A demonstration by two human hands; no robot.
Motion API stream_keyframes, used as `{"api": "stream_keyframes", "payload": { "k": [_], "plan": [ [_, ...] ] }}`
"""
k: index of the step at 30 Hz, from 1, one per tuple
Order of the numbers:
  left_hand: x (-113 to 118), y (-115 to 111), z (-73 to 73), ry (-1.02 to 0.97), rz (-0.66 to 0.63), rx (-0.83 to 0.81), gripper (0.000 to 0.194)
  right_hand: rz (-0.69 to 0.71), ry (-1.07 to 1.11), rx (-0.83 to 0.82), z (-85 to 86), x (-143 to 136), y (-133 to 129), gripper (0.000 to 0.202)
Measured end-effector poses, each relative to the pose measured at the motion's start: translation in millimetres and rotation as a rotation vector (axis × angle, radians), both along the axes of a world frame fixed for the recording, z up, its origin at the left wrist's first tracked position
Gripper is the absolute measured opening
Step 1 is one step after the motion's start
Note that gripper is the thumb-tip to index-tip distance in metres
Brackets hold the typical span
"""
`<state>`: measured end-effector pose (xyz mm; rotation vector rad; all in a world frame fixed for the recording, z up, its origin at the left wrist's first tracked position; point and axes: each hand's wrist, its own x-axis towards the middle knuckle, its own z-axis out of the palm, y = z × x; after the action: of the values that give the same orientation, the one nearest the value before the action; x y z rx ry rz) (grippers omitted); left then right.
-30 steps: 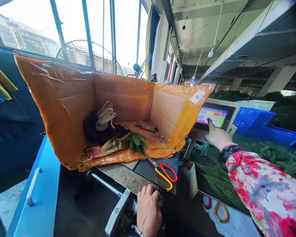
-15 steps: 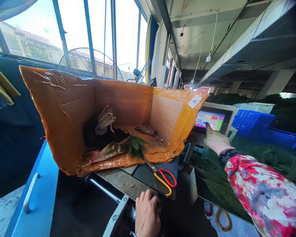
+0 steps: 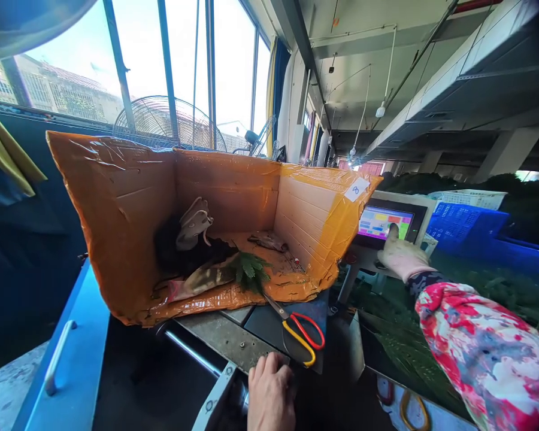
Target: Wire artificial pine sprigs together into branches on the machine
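The left hand (image 3: 272,389) bends its fingers over the near edge of a metal plate (image 3: 227,340); whether its grip clasps anything underneath, I cannot tell. Rightward, the right hand (image 3: 402,254) extends its index finger at the touchscreen (image 3: 372,222), right of the cardboard box (image 3: 229,188); its other fingers' grip is unclear. Scissors (image 3: 284,313) lie just beyond the left hand.

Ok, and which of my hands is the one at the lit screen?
Your right hand, in the red-and-white patterned sleeve, with a finger extended at the lit screen. Your left hand is lower, by the metal plate.
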<state>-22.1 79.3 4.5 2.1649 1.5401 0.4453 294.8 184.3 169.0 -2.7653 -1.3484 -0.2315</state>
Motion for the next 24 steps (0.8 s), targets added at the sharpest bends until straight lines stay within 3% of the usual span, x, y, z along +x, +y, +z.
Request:
{"api": "stream_keyframes", "payload": {
  "k": [4,8,12,17,19,21,23,24],
  "plan": [
    [0.9,0.9,-2.5,0.012,0.009,0.021,0.013,-0.048,0.018,-0.053,4.8,4.8,5.4,0.075],
    [1.0,1.0,-3.1,-0.01,0.019,0.02,0.011,0.003,0.005,-0.048,5.9,0.0,2.2,0.073],
    [-3.2,-1.6,0.2,-0.056,0.015,0.03,0.011,0.147,-0.003,-0.033,-1.8,-30.8,-11.9,0.067],
    [-0.1,-5.3,3.0,-0.098,0.032,0.109,0.015,0.388,0.055,-0.064,-26.5,-80.4,-32.2,0.055],
    [1.7,-8.1,13.1,-0.084,0.036,0.074,0.015,0.472,0.084,-0.072,-35.6,-93.9,-39.7,0.05],
    [-6.2,-10.7,33.1,-0.098,-0.026,-0.005,0.018,0.539,0.109,-0.08,-43.7,-102.7,-48.7,0.048],
    [-32.7,-9.9,58.6,-0.163,-0.156,-0.088,0.02,0.58,0.135,-0.097,-53.0,-107.6,-59.6,0.048],
    [-54.4,-8.2,70.6,-0.209,-0.15,-0.044,0.023,0.598,0.152,-0.107,-58.9,-108.9,-65.7,0.047]
  ]
}}
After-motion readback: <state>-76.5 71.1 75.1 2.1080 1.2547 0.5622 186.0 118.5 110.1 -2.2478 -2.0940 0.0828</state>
